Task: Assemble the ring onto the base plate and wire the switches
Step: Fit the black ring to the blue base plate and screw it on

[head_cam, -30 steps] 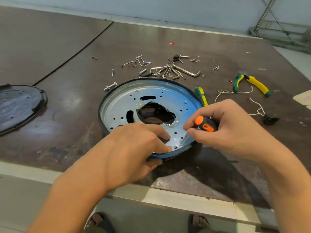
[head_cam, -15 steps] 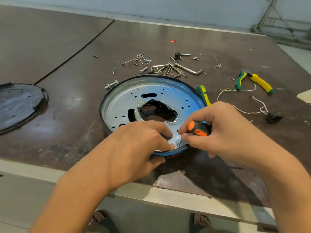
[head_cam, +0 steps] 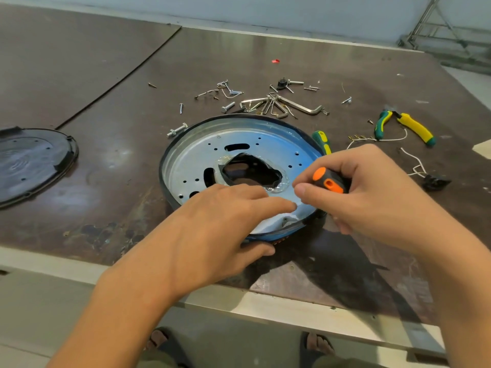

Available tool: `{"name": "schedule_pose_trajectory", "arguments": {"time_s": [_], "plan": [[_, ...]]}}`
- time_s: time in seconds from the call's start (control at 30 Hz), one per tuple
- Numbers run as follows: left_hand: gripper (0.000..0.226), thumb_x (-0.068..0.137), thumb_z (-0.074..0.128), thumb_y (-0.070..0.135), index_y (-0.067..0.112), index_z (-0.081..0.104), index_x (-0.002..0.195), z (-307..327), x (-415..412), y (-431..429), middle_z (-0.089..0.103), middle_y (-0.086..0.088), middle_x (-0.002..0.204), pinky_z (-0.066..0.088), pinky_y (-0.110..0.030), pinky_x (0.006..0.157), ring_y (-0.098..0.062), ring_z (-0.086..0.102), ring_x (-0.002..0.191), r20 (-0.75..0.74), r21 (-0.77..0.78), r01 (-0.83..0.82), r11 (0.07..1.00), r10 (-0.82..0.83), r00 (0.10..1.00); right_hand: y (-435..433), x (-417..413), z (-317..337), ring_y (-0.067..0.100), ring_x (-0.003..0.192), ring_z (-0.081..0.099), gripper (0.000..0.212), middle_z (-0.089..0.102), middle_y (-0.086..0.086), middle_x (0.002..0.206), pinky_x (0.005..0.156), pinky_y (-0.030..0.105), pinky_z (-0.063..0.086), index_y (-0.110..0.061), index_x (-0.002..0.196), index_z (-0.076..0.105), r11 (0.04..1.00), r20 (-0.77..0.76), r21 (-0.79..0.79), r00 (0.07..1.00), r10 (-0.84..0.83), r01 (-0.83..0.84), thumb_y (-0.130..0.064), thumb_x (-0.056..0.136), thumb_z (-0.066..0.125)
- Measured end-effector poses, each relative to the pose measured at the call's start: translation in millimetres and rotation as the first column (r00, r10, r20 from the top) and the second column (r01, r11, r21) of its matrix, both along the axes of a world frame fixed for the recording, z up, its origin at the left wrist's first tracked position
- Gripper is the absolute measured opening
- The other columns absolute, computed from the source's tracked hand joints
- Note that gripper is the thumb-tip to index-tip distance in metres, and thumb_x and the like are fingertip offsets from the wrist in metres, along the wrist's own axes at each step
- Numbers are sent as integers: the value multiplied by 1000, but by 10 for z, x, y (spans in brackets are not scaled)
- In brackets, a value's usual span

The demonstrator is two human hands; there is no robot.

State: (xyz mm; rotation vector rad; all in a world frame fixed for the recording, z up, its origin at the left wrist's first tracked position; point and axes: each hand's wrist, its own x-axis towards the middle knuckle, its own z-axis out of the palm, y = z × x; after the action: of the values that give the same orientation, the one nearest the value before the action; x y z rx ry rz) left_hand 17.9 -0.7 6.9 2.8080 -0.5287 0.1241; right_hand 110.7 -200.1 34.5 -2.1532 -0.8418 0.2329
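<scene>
Base plate: a round silver metal disc lying flat near the front edge of the worktop. It is pierced with small holes, slots and a ragged central opening.
Ring: a dark band running round the plate's rim, showing blue on the near right side.
Left hand: my view shows it with fingers straight and laid flat on the near part of the plate. The thumb lies against the outside of the ring, and nothing is gripped.
Right hand: it is curled round the orange screwdriver above the plate's near right rim. I cannot see the blade behind the fingers.
Switch: a small black part on white wires, right of the plate and well apart from it.
Other tools: a green screwdriver just beside the ring, pliers farther right, and hex keys behind the plate.
Loose hardware: bolts and screws scattered behind the plate.
Black cover: a round lid at the far left.
</scene>
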Motion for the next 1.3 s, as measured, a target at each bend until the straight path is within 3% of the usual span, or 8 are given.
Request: {"name": "schedule_pose_trajectory", "arguments": {"time_s": [0.2, 0.6, 0.77, 0.93, 1.07, 1.17, 1.3], "plan": [[42, 92, 55, 52, 38, 59, 131, 3, -11, -40, 59, 13, 113, 51, -35, 83, -11, 57, 99, 46, 44, 27, 999, -29, 999, -58, 68, -51, 5, 46, 54, 13, 59, -8, 54, 50, 17, 39, -22, 75, 73, 994, 24, -110, 1000, 12, -9, -25, 88, 72], [49, 90, 39, 65, 32, 63, 116, 45, -8, -127, 56, 16, 109, 51, -35, 82, -7, 54, 104, -57, -25, -23, 999, 22, 998, -61, 67, -84, 4, 51, 57, 12, 61, -11, 57, 48, 14, 43, -28, 75, 74, 988, 42, -132, 995, 86, -79, -28, 87, 74], [47, 102, 24, 50, 28, 66, 103, 61, 75, -146, 58, 11, 97, 48, -37, 83, -7, 54, 95, -147, -135, -66, 989, 45, 988, -83, 106, -126, 3, 53, 57, 9, 61, -15, 58, 50, 11, 39, -30, 76, 73, 991, 37, -108, 996, 78, -73, -26, 83, 76], [18, 98, 50, 33, 37, 67, 104, 102, 205, -166, 59, 14, 99, 50, -39, 84, -8, 56, 95, -210, -131, -147, 980, 118, 971, -96, 135, -202, 6, 52, 52, 9, 59, -9, 58, 53, 15, 38, -29, 76, 71, 998, 101, -56, 995, 14, -8, -29, 76, 81], [5, 91, 65, 37, 39, 70, 91, 124, 294, -215, 64, 13, 85, 52, -34, 74, -5, 59, 82, -178, -122, -158, 980, 135, 975, -107, 156, -229, 4, 55, 55, 7, 64, -7, 62, 54, 16, 42, -30, 77, 72, 999, 125, -36, 992, 34, -30, -31, 78, 79], [11, 89, 68, 38, 34, 66, 78, 130, 352, -225, 62, 12, 73, 42, -26, 63, -2, 57, 71, -206, -120, -177, 977, 150, 967, -124, 165, -248, 5, 61, 59, 6, 66, -9, 65, 57, 17, 44, -28, 76, 73, 998, 132, -40, 989, 62, -58, -30, 80, 77], [21, 90, 65, 41, 31, 60, 72, 137, 421, -251, 58, 9, 66, 34, -25, 58, -5, 53, 64, -270, -67, -188, 980, 163, 949, -124, 147, -289, 13, 66, 61, 5, 68, -4, 69, 64, 34, 52, -24, 78, 75, 998, 124, -9, 990, 66, -65, -27, 82, 75]]}}
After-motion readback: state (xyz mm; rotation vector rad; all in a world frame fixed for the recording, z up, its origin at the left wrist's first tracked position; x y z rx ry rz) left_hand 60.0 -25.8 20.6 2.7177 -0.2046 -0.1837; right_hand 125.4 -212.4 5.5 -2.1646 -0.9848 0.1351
